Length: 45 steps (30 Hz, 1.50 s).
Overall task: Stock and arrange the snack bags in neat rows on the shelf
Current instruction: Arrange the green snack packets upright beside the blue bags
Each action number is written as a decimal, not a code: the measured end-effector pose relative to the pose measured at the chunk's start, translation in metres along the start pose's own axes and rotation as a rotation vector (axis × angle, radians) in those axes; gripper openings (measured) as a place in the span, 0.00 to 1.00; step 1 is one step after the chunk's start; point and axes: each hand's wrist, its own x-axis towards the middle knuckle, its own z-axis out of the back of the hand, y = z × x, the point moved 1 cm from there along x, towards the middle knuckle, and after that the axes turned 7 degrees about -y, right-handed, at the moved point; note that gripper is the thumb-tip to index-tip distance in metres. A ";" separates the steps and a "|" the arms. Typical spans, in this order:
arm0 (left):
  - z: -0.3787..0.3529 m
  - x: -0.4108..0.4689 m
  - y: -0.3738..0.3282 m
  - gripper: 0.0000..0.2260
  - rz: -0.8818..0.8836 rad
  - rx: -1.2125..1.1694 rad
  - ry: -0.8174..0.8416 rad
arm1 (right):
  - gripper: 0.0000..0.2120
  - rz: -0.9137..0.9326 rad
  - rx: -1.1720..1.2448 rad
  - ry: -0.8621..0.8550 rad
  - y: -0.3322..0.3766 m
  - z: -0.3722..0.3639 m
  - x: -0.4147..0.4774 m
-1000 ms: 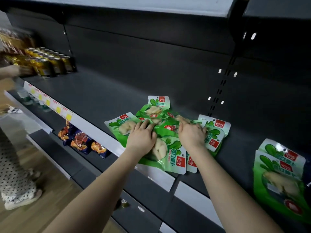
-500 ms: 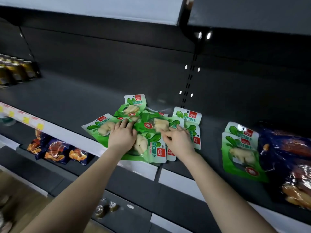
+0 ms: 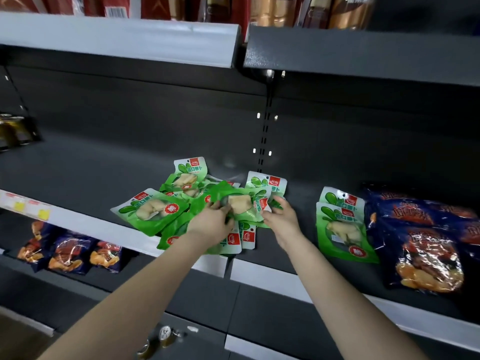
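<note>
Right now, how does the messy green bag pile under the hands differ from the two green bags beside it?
Pose: the jumbled pile of green plastic snack bags lies at mixed angles; the pair of green plastic snack bags lies aligned, one overlapping the other. Count: pile many, pair two. Handling: left hand and right hand grip the pile's top bag; pair untouched. Shared: same green pack design, same shelf.

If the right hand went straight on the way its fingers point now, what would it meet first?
The green bag that the right hand pinches at its edge; behind it, probably the pile of green bags, though depth is unclear.
</note>
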 end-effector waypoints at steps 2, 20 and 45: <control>-0.001 -0.007 -0.003 0.18 -0.029 -0.009 -0.063 | 0.29 0.019 0.048 -0.001 0.002 0.001 -0.001; 0.022 0.016 -0.042 0.05 0.246 -1.165 -0.110 | 0.21 0.369 -0.128 -0.117 0.036 0.028 -0.013; -0.074 0.023 -0.153 0.15 -0.304 -0.287 -0.243 | 0.36 0.244 -1.339 -0.299 -0.015 0.138 -0.044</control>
